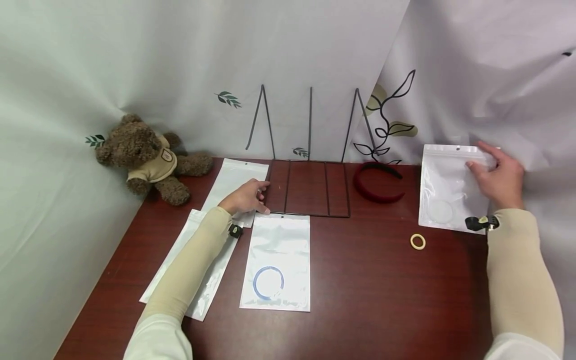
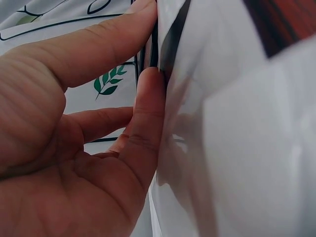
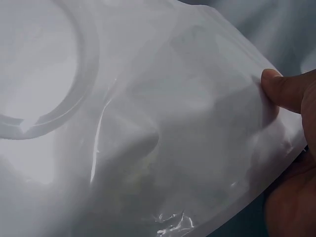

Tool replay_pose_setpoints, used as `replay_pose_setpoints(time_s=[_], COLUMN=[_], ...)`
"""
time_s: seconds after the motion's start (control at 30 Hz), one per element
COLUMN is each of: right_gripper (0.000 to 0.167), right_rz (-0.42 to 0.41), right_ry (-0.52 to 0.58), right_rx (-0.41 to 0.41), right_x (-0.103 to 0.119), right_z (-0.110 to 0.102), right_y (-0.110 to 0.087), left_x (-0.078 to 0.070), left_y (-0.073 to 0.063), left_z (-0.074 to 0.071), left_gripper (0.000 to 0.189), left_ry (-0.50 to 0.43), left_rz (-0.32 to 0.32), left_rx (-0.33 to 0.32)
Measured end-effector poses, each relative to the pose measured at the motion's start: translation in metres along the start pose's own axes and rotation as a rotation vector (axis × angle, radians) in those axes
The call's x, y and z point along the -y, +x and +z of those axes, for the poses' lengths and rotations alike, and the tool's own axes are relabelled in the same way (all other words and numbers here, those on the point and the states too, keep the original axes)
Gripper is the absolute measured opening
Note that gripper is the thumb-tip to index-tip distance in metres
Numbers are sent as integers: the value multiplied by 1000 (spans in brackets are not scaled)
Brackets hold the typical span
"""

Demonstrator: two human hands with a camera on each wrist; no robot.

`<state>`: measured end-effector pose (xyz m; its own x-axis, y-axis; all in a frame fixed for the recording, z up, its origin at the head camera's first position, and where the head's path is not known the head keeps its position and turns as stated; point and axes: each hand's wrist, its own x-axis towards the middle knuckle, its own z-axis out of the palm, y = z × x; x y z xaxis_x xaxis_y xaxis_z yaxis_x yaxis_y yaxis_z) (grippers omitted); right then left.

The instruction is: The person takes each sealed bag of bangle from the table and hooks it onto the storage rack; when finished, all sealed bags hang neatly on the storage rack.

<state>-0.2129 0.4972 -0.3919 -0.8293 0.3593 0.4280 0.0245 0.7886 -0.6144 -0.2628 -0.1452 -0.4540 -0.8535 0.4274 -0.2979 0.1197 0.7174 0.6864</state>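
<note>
My right hand (image 1: 501, 180) holds a white zip bag (image 1: 443, 190) by its right edge, thumb on the front and fingers behind. A pale ring (image 3: 86, 59) shows through the bag's clear front. On the left, my left hand (image 1: 247, 196) is at the left end of a black wire rack (image 1: 327, 190), over a flat white bag (image 1: 229, 176). Its thumb and fingers are apart, and in the left wrist view the fingertips (image 2: 149, 84) touch the bag's edge. Another white bag (image 1: 281, 240) with a blue ring (image 1: 256, 287) inside lies in front of the rack.
Under the left forearm lies one more white bag (image 1: 211, 285). A dark red headband (image 1: 382, 198) is right of the rack, and a small yellow ring (image 1: 411, 242) lies nearer. A brown teddy bear (image 1: 155, 162) sits back left. White patterned cloth (image 1: 310, 45) hangs behind the table.
</note>
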Motion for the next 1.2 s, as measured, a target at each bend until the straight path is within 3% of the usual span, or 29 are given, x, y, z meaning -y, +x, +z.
replay_pose_setpoints(time_s=[0.3, 0.63, 0.93, 1.2], right_gripper=[50, 49, 49, 46], right_rz=[-64, -179, -352, -563], right_ry=[138, 224, 211, 207], right_rx=[-111, -170, -193, -135], right_x=[27, 61, 97, 124], right_z=[-13, -25, -35, -35], right_y=[-8, -27, -47, -65], left_x=[4, 4, 4, 3], left_y=[3, 6, 7, 6], left_z=[1, 1, 0, -3], left_gripper=[100, 102, 101, 101], left_ry=[-3, -1, 10, 3], left_rz=[1, 4, 21, 19], left_rx=[6, 16, 17, 20])
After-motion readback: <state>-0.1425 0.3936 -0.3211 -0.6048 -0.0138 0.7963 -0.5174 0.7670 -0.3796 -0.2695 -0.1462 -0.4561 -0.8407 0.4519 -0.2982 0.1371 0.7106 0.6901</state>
